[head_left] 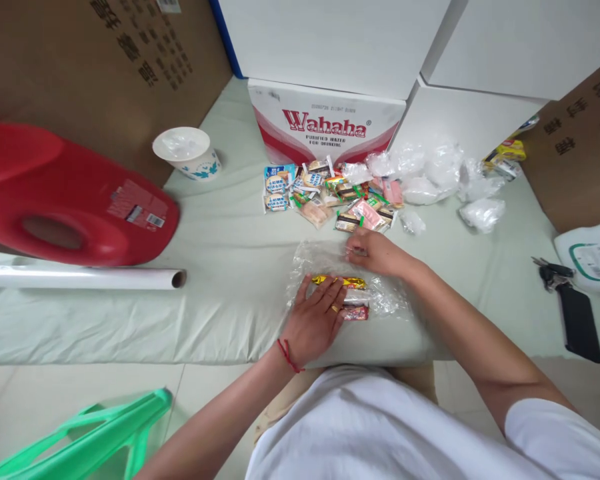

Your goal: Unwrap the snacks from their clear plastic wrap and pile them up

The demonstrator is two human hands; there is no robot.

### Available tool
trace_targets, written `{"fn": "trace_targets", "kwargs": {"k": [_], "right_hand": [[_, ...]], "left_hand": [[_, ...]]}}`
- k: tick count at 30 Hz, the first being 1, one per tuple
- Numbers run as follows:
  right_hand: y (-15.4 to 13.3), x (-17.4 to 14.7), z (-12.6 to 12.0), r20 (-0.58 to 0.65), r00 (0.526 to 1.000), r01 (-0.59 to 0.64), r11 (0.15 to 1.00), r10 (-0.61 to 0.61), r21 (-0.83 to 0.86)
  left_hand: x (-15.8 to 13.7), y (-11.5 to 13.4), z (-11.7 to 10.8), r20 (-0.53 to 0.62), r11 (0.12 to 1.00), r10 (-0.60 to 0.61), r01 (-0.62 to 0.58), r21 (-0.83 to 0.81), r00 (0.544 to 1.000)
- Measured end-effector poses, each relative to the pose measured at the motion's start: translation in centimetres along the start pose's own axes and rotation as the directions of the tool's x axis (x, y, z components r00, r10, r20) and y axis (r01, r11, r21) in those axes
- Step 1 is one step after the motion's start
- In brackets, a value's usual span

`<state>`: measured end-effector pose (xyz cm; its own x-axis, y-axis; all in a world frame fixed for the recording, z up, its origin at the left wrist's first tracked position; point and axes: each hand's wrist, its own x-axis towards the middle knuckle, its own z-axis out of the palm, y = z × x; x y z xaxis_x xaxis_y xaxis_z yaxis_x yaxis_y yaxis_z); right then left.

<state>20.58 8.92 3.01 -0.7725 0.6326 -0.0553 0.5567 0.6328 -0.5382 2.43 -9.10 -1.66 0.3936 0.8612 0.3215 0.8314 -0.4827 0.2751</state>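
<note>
A clear plastic bag (387, 293) is spread on the cloth in front of me. Several wrapped snack bars lie side by side on or inside it; I cannot tell which. One is a yellow snack bar (353, 283), and nearest me is a red snack bar (356, 313). My left hand (316, 317) rests flat over their left ends, fingers stretched out, hiding part of them. At the bag's far edge, my right hand (373, 252) has its fingers curled closed on the film. Just beyond lies a pile of small packaged snacks (350, 207).
Behind the snacks stands a Wahaha carton (330, 123). Crumpled plastic bags (430, 177) lie at right, with keys and a black pouch (577, 320) farther over. To the left are a paper cup (187, 157), a red jug (80, 200) and a white roll (80, 278).
</note>
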Motion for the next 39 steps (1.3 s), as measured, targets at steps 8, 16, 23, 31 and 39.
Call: {"fn": "trace_targets", "kwargs": {"k": [8,16,23,31,39], "right_hand": [[-5.6,-6.1,2.2,-0.087,0.991,0.096,0.995,-0.098,-0.021],[-5.8,-8.9,7.4,-0.181,0.932,0.276,0.939,-0.313,-0.203],[-5.9,-8.3,7.5,-0.05,0.927,0.349,0.902,-0.372,-0.254],[-5.9,-8.4,8.0,0.011,0.935,0.347,0.907,-0.355,-0.238],[-5.4,-8.5,8.4,-0.071,0.929,0.343,0.917,-0.363,-0.204]], "left_hand": [[-0.7,0.7,1.0,-0.23,0.988,-0.1,0.125,0.097,0.968],[-1.6,0.1,2.1,-0.39,0.911,-0.4,0.406,-0.071,0.829],[-3.3,-3.3,-0.2,-0.341,0.864,-0.454,0.313,-0.394,0.823],[-3.3,-6.8,-3.2,-0.113,0.855,-0.326,0.241,-0.459,0.939],[-9.0,-9.0,-5.0,-0.245,0.665,-0.729,0.579,-0.471,0.639]]}}
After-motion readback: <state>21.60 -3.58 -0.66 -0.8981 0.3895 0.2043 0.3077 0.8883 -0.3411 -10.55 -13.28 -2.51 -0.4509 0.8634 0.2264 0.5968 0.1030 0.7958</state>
